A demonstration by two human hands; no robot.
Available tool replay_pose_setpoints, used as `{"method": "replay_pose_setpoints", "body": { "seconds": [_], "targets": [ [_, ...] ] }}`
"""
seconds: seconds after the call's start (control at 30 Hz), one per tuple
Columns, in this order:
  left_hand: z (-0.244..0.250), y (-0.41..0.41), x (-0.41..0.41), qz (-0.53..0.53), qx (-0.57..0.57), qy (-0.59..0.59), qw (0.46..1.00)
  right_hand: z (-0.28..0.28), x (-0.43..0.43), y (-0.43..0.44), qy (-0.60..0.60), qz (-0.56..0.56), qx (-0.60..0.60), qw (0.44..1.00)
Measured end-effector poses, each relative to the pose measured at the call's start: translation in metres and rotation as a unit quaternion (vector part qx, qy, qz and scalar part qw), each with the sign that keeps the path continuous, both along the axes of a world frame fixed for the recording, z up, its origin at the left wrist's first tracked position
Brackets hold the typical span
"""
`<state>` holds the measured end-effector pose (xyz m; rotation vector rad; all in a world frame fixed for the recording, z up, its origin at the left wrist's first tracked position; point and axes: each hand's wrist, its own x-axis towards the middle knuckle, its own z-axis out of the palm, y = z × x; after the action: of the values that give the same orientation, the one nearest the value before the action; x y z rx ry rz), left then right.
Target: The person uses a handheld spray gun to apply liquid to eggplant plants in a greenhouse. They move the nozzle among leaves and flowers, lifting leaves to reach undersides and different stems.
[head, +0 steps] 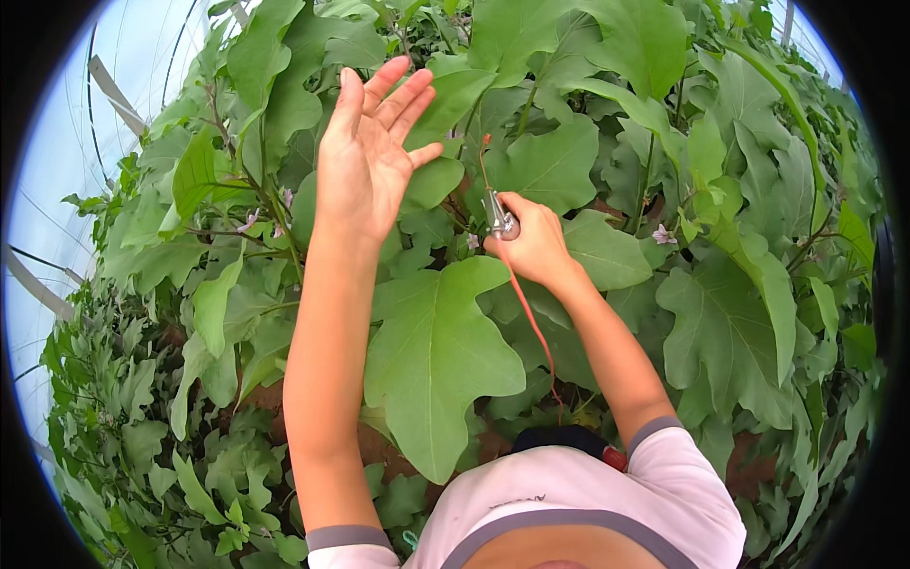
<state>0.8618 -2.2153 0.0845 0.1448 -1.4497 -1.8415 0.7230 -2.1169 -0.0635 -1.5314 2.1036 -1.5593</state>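
My left hand [373,153] is raised over the plants, palm up with its fingers apart, and holds nothing. To its right, my right hand [530,238] is closed around a small metal hand sprayer [503,219]. A thin nozzle tube [483,160] with an orange-brown tip points away from me among the leaves. From the sprayer a thin red hose [530,313] runs back towards my waist. A broad lobed eggplant leaf [441,355] spreads between my forearms. A pale purple flower [473,242] shows just left of my right hand.
Dense eggplant plants surround me, with large leaves [732,327] on the right and thinner stems [274,199] on the left. More purple flowers [663,235] show among them. Translucent plastic sheeting [50,178] with pale frame bars [114,92] rises at the far left. Brown soil [377,451] shows below.
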Motion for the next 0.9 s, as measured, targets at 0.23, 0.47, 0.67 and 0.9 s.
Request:
{"method": "replay_pose_setpoints", "body": {
  "seconds": [0.23,0.47,0.67,0.9],
  "targets": [
    [-0.093,-0.136,-0.047,0.371,0.096,-0.141,0.913,-0.025,-0.040,-0.028,0.257,0.074,0.037,0.963],
    [-0.112,-0.165,-0.068,0.165,-0.051,-0.220,0.960,-0.028,-0.054,-0.042,0.289,0.096,0.024,0.952],
    [-0.125,-0.198,-0.086,0.091,-0.004,-0.153,0.984,-0.022,-0.064,-0.037,0.293,0.126,0.021,0.948],
    [-0.138,-0.212,-0.103,0.029,-0.096,-0.246,0.964,0.019,-0.079,0.035,0.114,0.169,-0.093,0.975]
  ]
}}
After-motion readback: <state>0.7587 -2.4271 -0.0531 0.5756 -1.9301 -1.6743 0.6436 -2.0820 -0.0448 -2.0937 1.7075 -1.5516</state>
